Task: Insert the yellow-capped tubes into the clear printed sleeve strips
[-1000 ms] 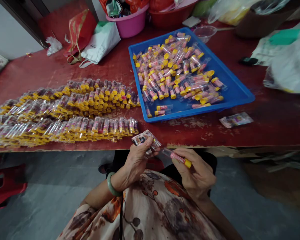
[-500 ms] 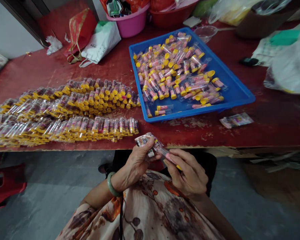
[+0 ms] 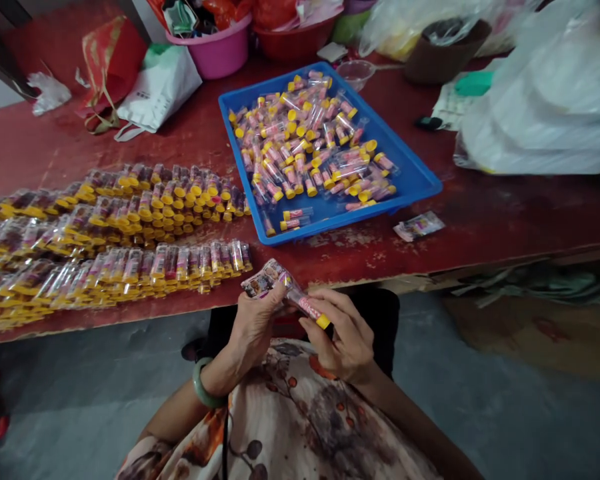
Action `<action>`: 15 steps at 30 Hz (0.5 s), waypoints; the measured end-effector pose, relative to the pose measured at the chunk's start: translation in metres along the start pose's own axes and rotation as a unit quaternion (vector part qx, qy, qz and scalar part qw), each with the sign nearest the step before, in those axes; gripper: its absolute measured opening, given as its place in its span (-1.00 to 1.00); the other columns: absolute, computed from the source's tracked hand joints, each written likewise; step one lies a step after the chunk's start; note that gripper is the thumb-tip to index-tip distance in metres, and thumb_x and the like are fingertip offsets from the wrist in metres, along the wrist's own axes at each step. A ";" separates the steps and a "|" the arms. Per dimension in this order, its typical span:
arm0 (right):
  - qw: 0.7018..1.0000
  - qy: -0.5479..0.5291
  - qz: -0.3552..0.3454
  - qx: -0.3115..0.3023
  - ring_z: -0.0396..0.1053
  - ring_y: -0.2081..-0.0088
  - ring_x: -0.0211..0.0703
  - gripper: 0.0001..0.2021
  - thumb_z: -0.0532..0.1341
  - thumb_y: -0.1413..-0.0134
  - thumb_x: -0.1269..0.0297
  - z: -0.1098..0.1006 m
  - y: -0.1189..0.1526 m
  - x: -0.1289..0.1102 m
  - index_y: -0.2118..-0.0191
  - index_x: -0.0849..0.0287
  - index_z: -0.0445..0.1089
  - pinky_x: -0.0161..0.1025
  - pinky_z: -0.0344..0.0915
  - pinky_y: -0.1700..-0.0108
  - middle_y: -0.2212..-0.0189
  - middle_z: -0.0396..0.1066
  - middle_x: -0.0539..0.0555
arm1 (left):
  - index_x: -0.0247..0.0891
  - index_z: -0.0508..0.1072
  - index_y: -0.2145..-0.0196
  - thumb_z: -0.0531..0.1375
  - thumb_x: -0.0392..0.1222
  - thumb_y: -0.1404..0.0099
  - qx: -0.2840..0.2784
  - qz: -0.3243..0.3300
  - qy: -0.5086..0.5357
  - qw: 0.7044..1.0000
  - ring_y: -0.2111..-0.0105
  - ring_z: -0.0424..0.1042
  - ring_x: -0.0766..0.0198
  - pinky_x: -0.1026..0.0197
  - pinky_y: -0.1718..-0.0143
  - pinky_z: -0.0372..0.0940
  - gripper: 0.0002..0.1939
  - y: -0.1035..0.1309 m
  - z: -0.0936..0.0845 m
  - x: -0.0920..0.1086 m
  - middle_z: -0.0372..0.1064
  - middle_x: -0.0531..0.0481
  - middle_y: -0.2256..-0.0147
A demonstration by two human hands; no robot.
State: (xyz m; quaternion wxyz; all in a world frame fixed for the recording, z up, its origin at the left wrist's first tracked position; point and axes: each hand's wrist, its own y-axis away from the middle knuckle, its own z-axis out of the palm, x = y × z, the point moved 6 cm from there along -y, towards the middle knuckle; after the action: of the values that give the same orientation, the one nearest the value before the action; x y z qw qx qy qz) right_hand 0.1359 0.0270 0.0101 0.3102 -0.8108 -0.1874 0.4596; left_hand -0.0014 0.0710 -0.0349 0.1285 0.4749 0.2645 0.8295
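Note:
Just past the table's front edge, my left hand [image 3: 260, 320] is closed on a small stack of printed plastic sleeves [image 3: 260, 281], thumb on top. My right hand [image 3: 344, 333] pinches a clear tube [image 3: 307, 308] with a yellow cap and pink contents. The tube tilts, its cap end toward me, and its far end meets the sleeves near my left thumb. Whether that end is inside a sleeve I cannot tell. Ahead, a blue tray [image 3: 415, 183] bears many loose yellow-capped tubes [image 3: 290, 147]. Sleeved tubes [image 3: 180, 263] lie in stacked rows on the left.
More printed sleeves [image 3: 419, 227] lie on the red table [image 3: 500, 213], right of the tray. A pink basin [image 3: 220, 50], a white bag [image 3: 157, 87] and a red bag [image 3: 113, 63] stand behind. White plastic-wrapped stacks [image 3: 540, 120] sit at the right.
The camera view has swung to the right, so the table's things appear further left. More of the tube and its yellow cap now shows between my right fingers. Both hands keep their holds.

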 end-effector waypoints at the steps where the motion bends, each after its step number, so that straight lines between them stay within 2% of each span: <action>1: 0.999 -0.043 0.023 -0.026 0.41 0.09 -0.05 -0.57 0.19 -0.08 0.47 0.000 0.001 0.003 -0.11 0.16 0.27 -0.08 0.47 0.12 0.06 0.34 0.20 | -0.33 0.46 0.43 0.47 -0.11 0.17 -0.009 -0.006 0.006 1.000 0.57 0.38 0.37 0.30 0.49 0.35 -0.62 0.001 0.002 0.001 0.43 0.06 0.51; 4: 0.986 -0.117 0.067 -0.098 0.39 0.05 -0.03 -0.53 0.11 -0.13 0.47 0.001 0.004 0.008 -0.18 0.16 0.23 -0.03 0.43 0.07 -0.02 0.26 0.23 | -0.31 0.46 0.41 0.47 -0.09 0.15 -0.043 -0.027 0.027 0.998 0.55 0.39 0.37 0.30 0.47 0.35 -0.61 0.004 0.007 0.002 0.44 0.05 0.49; 5: 0.985 -0.121 0.071 -0.103 0.39 0.05 -0.03 -0.53 0.10 -0.14 0.47 0.000 0.005 0.008 -0.18 0.14 0.23 -0.03 0.43 0.08 -0.02 0.26 0.22 | -0.31 0.46 0.41 0.47 -0.08 0.16 -0.053 -0.036 0.028 0.998 0.54 0.39 0.36 0.30 0.47 0.35 -0.61 0.005 0.008 0.002 0.44 0.04 0.48; 11: 0.998 -0.045 0.035 0.019 0.42 0.18 -0.09 -0.59 0.22 -0.03 0.47 -0.007 0.005 0.005 -0.04 0.14 0.35 -0.14 0.44 0.23 0.14 0.40 0.15 | -0.33 0.49 0.44 0.50 -0.11 0.23 -0.078 -0.061 0.021 0.995 0.53 0.39 0.35 0.29 0.42 0.31 -0.59 0.011 0.009 -0.007 0.45 0.03 0.49; 15: 0.992 -0.068 0.102 0.040 0.40 0.22 -0.14 -0.68 0.30 0.07 0.45 -0.003 -0.001 0.015 0.13 0.13 0.34 -0.20 0.41 0.26 0.19 0.38 0.10 | -0.36 0.53 0.42 0.49 -0.14 0.21 -0.103 -0.081 -0.003 0.991 0.48 0.42 0.31 0.27 0.37 0.30 -0.62 0.013 0.010 -0.014 0.48 -0.02 0.45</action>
State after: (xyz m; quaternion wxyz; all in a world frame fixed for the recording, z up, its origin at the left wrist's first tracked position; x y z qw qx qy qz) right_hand 0.1454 0.0355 0.0027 0.2808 -0.7796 -0.1061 0.5497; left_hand 0.0154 0.0567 -0.0335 0.2448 0.4384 0.2148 0.8377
